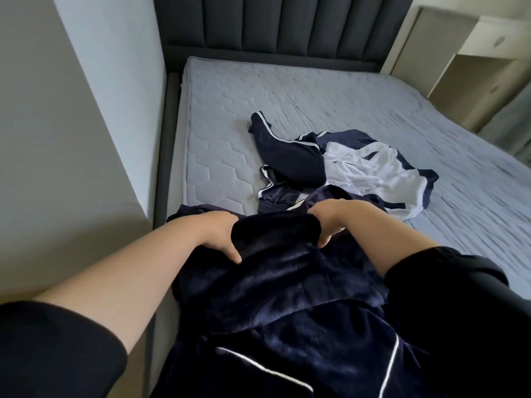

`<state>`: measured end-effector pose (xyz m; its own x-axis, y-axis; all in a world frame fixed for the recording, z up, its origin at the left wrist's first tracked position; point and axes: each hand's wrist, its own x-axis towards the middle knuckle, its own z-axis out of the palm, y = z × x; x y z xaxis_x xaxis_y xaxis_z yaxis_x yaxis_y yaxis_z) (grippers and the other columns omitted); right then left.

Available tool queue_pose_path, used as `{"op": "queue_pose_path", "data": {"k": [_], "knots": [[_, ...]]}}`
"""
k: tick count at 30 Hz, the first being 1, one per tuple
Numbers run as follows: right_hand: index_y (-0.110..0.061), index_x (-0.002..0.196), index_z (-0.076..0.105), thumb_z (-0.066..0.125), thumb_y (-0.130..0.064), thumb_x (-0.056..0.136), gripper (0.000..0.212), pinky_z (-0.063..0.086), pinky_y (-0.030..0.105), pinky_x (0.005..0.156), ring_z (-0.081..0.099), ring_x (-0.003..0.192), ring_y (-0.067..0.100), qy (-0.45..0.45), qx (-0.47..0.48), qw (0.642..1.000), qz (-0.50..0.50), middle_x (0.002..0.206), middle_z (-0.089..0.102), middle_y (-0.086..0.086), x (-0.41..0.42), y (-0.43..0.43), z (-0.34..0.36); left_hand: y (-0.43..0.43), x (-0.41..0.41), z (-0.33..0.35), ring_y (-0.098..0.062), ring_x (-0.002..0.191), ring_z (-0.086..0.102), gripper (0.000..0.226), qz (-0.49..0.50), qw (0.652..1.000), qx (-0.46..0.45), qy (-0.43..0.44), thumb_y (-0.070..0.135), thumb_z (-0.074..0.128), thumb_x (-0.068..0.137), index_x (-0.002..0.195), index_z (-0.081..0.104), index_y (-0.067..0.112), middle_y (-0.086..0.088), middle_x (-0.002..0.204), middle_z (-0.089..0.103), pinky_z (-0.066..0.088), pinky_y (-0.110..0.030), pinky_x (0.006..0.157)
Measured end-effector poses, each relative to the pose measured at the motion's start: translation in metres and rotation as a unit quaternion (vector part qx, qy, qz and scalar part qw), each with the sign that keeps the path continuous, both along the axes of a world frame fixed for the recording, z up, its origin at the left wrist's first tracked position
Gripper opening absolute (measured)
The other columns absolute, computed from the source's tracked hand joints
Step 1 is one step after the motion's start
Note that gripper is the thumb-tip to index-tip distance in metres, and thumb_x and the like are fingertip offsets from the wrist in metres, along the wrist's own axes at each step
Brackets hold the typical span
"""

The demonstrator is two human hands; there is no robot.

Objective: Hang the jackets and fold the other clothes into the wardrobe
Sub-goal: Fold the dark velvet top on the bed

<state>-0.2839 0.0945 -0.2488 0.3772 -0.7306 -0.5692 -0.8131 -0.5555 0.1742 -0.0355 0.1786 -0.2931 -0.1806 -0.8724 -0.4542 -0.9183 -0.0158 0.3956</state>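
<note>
Head view, left hand [214, 234]: I see it gripping the folded top edge of the navy velvet garment [273, 285].
Right hand [342, 222]: grips the same edge, fingers curled over it.
Garment position: draped over the mattress's [230, 116] near edge.
Striped jacket [290, 159]: crumpled on the mattress just beyond both hands, white lining showing.

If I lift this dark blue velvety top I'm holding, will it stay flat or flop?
Probably floppy: the dark blue top bunches and folds where the left hand and right hand grip it. Its plush sheen suggests some weight, and it may slide on the mattress.
</note>
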Motion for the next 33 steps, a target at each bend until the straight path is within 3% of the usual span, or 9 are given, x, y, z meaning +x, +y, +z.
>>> {"op": "queue_pose_path", "data": {"k": [4,9,12,16,19,21,24,29,33], "knots": [[-0.029,0.102,0.057,0.085,-0.031,0.064,0.046,0.043,0.031,0.084,0.055,0.102,0.019,-0.002,0.016,1.0,0.016,0.102,0.06,-0.006,-0.015,0.01,0.001,0.011,0.004,0.007,-0.009,0.087,0.056,0.048,-0.005,1.0,-0.012,-0.004,0.04,0.085,0.055,0.085,0.049,0.032,0.012,0.092,0.059,0.043,-0.026,0.073],[-0.024,0.071,0.051,0.076,-0.017,0.066,0.027,0.045,0.028,0.061,0.058,0.076,0.021,-0.028,-0.062,0.998,0.016,0.076,0.057,-0.003,-0.027,0.024,0.018,0.025,0.0,0.038,-0.017,0.085,0.059,0.041,-0.019,0.997,-0.038,-0.063,0.032,0.08,0.06,0.09,0.054,0.026,0.005,0.091,0.062,0.046,-0.029,0.069],[-0.023,0.081,0.052,0.065,-0.017,0.071,0.018,0.042,0.031,0.064,0.052,0.074,0.022,-0.065,-0.166,0.984,0.018,0.083,0.055,-0.002,-0.034,0.033,0.035,0.031,-0.008,0.065,-0.022,0.073,0.059,0.022,0.003,0.988,-0.106,-0.11,0.024,0.072,0.066,0.076,0.053,0.02,-0.001,0.078,0.06,0.042,-0.027,0.056],[-0.022,0.096,0.054,0.055,-0.015,0.08,0.017,0.036,0.041,0.095,0.059,0.098,0.026,-0.112,-0.318,0.941,0.034,0.098,0.063,0.001,-0.042,0.041,0.06,0.042,-0.018,0.103,-0.023,0.067,0.054,0.014,0.064,0.951,-0.242,-0.182,0.02,0.057,0.075,0.07,0.044,0.021,0.0,0.074,0.056,0.032,-0.026,0.049],[-0.013,0.099,0.057,0.055,-0.007,0.079,0.02,0.034,0.042,0.093,0.059,0.093,0.029,-0.152,-0.446,0.882,0.034,0.096,0.064,0.006,-0.046,0.05,0.077,0.052,-0.029,0.125,-0.02,0.06,0.046,0.013,0.094,0.902,-0.355,-0.225,0.007,0.052,0.079,0.082,0.046,0.018,0.001,0.071,0.049,0.029,-0.027,0.051],[-0.008,0.101,0.057,0.055,-0.003,0.077,0.025,0.034,0.044,0.091,0.058,0.092,0.032,-0.178,-0.479,0.859,0.031,0.093,0.064,0.009,-0.053,0.063,0.078,0.068,-0.039,0.131,-0.024,0.072,0.053,0.023,0.096,0.877,-0.397,-0.253,0.004,0.056,0.079,0.096,0.049,0.018,0.001,0.079,0.052,0.032,-0.028,0.061],[-0.004,0.092,0.058,0.06,0.001,0.068,0.025,0.038,0.047,0.089,0.058,0.084,0.036,-0.212,-0.482,0.849,0.048,0.084,0.062,0.015,-0.071,0.096,0.057,0.101,-0.055,0.107,-0.026,0.095,0.058,0.035,0.077,0.869,-0.404,-0.276,0.009,0.064,0.078,0.108,0.048,0.018,-0.003,0.102,0.056,0.036,-0.033,0.075],[-0.007,0.086,0.061,0.073,-0.01,0.053,0.035,0.041,0.046,0.081,0.054,0.071,0.033,-0.251,-0.479,0.836,0.093,0.075,0.054,0.01,-0.112,0.163,-0.015,0.17,-0.075,0.037,-0.027,0.092,0.054,0.046,0.014,0.864,-0.408,-0.294,0.011,0.077,0.062,0.102,0.056,0.016,-0.004,0.098,0.055,0.041,-0.037,0.08],[-0.005,0.095,0.064,0.066,-0.006,0.058,0.037,0.039,0.043,0.076,0.052,0.07,0.032,-0.296,-0.453,0.833,0.119,0.078,0.054,0.009,-0.132,0.212,-0.07,0.206,-0.087,-0.003,-0.023,0.102,0.05,0.049,0.026,0.902,-0.296,-0.314,0.009,0.068,0.071,0.115,0.05,0.02,-0.001,0.108,0.052,0.039,-0.035,0.088]]}}
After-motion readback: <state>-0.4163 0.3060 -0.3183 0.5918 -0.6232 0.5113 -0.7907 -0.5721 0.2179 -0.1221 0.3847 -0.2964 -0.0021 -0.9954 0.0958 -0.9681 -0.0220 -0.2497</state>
